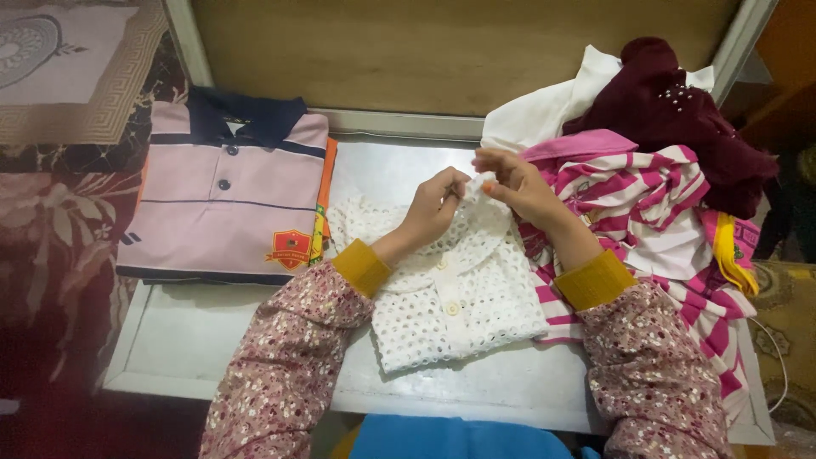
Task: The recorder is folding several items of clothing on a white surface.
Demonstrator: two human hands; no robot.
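A folded white eyelet shirt (455, 293) with small buttons lies in the middle of a grey tabletop (191, 336). My left hand (433, 206) pinches the shirt's collar near the top. Right beside it, my right hand (518, 183) grips the same collar area, fingers closed on the fabric. Both arms wear floral sleeves with mustard cuffs.
A folded pink polo shirt (228, 200) with a navy collar sits on a stack at the left, with orange cloth under it. At the right is a heap of clothes: a pink-and-white striped garment (654, 200), a maroon one (680, 115) and white cloth (544, 110). A patterned rug (59, 238) lies left of the table.
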